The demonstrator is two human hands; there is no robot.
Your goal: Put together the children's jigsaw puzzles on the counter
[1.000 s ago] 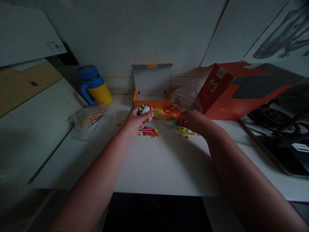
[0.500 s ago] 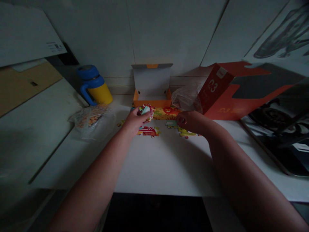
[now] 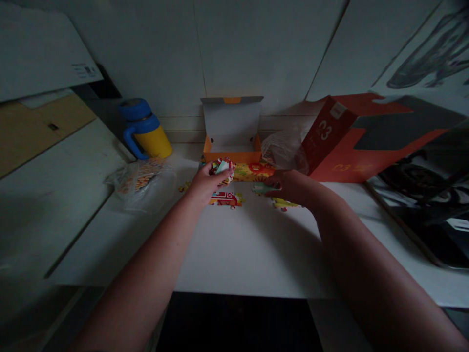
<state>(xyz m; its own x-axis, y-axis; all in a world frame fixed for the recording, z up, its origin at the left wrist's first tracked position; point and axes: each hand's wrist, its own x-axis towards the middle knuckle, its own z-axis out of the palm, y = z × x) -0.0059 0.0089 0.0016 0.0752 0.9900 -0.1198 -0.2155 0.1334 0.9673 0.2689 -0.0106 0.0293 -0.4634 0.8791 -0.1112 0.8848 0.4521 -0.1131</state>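
Note:
In the head view my left hand is closed around a small stack of jigsaw puzzle pieces, colourful with a pale green one on top. Just below it on the white table lies a joined bit of puzzle with a red barn. My right hand hovers low over the right-hand pieces, its fingers apart. A pale green puzzle piece lies at its fingertips; whether they touch is unclear. Partly under that hand are yellow-green puzzle pieces.
Behind the hands stands an open orange box, with a yellow printed lion strip before it. A clear plastic bag and a large red box stand right. Left are a blue-yellow mug and a bagged bundle.
My right hand's fingers have spread from a curled, pinched shape, and the hand has shifted only slightly. My left hand keeps its hold on the puzzle pieces.

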